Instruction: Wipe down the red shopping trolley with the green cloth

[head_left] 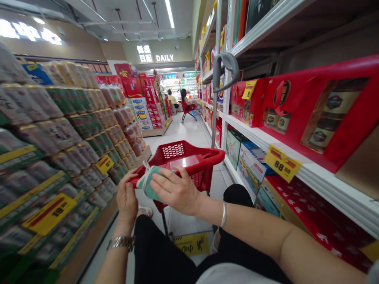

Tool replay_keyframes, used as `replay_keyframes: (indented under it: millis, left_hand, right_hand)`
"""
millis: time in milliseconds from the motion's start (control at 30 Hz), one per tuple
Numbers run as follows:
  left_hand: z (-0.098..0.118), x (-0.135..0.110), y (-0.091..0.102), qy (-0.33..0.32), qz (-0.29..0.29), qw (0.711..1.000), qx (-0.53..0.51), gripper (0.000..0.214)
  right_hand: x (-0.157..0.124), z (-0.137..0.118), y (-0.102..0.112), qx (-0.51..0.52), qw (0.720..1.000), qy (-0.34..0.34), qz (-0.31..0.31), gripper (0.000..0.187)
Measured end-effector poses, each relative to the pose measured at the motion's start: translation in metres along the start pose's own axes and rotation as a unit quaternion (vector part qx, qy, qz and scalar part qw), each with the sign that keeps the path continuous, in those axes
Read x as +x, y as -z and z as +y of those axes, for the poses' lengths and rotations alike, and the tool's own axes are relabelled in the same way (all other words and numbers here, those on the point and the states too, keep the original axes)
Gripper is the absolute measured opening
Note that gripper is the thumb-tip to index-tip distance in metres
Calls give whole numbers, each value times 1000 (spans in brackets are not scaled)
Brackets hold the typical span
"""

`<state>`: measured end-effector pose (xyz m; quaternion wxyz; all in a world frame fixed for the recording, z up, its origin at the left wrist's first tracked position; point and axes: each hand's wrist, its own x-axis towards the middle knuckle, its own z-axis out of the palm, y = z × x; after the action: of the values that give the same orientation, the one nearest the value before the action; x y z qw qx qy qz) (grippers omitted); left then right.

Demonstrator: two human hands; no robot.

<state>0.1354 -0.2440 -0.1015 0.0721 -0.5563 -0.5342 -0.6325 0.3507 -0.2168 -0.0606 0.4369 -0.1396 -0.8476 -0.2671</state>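
My left hand (126, 199) pinches the near edge of a green and white cloth (149, 182) against the rim of a red shopping basket (204, 157). My right hand (175, 190) lies flat on top of the same cloth, fingers stretched and pressing it down. The basket stands on wheels in the aisle just ahead of my knees, and its grey pull handle (226, 65) rises upright at its far side. Something flat and red lies inside the basket. A watch sits on my left wrist and a bangle on my right.
Stacked shrink-wrapped drink cans (74, 130) fill the left side with yellow price tags. White shelves on the right hold red gift boxes (316, 106) and a yellow 88.00 tag (282, 163). A yellow floor sign (192, 243) lies by my feet. A person sits far down the aisle.
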Motion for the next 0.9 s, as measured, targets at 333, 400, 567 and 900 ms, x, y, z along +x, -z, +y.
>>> replay_keyframes:
  millis: [333,400,567,900]
  left_hand:
    - [0,-1,-1,-7,6,1000,3,40]
    - [1,-1,-1,-7,5,1000,3,39]
    - [6,2,0,8,-1,1000,-5,39]
    - [7,11,-3,70,3,997,-40,33]
  right_hand:
    - [-49,55,20,-13,998,-61,4,31]
    - [-63,71,27,-5,997,-72,0,36]
    - [-96,108,44,-34,990,-138,7,49]
    - [-128,152,61,-79,950,-301,-5,55]
